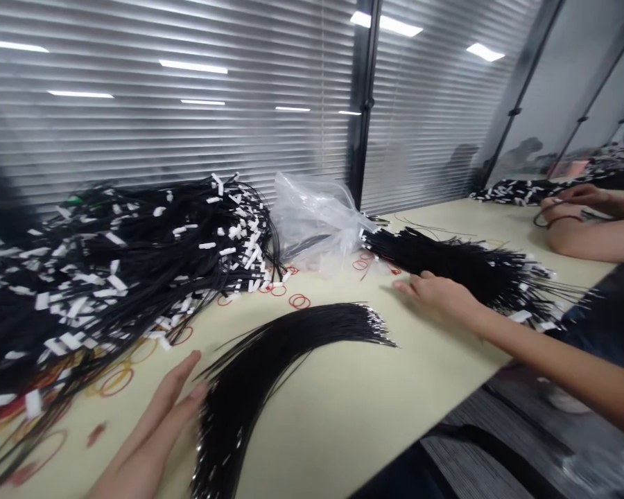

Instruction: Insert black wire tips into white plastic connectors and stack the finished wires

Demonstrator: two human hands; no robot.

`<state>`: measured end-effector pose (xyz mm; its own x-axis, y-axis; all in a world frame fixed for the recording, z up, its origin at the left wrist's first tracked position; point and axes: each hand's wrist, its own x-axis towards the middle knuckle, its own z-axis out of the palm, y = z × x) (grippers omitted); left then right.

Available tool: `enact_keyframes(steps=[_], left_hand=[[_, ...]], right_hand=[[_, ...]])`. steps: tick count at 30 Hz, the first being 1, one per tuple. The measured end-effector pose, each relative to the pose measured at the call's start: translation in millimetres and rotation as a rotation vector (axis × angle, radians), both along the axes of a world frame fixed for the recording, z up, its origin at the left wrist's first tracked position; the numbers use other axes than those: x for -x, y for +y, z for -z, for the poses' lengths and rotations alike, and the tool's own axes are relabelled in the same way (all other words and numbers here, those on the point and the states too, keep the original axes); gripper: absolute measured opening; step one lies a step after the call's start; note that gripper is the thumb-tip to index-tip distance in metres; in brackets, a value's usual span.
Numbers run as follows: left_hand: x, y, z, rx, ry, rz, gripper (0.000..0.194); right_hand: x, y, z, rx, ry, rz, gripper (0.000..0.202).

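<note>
A bundle of thin black wires with silvery tips lies bent in a curve on the table before me. My left hand is at the bundle's left side, fingers stretched out and thumb near the wires; I cannot tell whether it touches them. My right hand reaches across the table, fingers extended and nothing visible in them. It is beside the near edge of a second, thicker black wire bundle, which has white connectors at its right end.
A large heap of black cables with white connectors fills the left side. Next to it lies a clear plastic bag. Red rubber bands are scattered on the pale tabletop. At far right, another person's hands hold a dark cable.
</note>
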<state>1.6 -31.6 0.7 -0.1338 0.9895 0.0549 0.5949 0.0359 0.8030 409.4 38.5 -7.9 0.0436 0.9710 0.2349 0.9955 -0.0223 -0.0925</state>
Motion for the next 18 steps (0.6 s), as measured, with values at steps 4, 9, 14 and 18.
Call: enact_keyframes(steps=[4, 9, 14, 18], left_hand=[[6, 2, -32.2, 0.041, 0.155, 0.075, 0.056], [13, 13, -47.1, 0.094, 0.579, 0.315, 0.062], [35, 49, -19.3, -0.377, 0.936, 0.248, 0.052], [57, 74, -2.3, -0.412, 0.947, 0.167, 0.038]], right_hand=[[20, 5, -24.3, -0.110, -0.176, 0.145, 0.053], [112, 26, -62.1, -0.205, -0.246, -0.126, 0.054], [221, 63, -67.3, -0.174, -0.269, -0.545, 0.033], [276, 91, -55.9, -0.221, -0.244, -0.693, 0.032]])
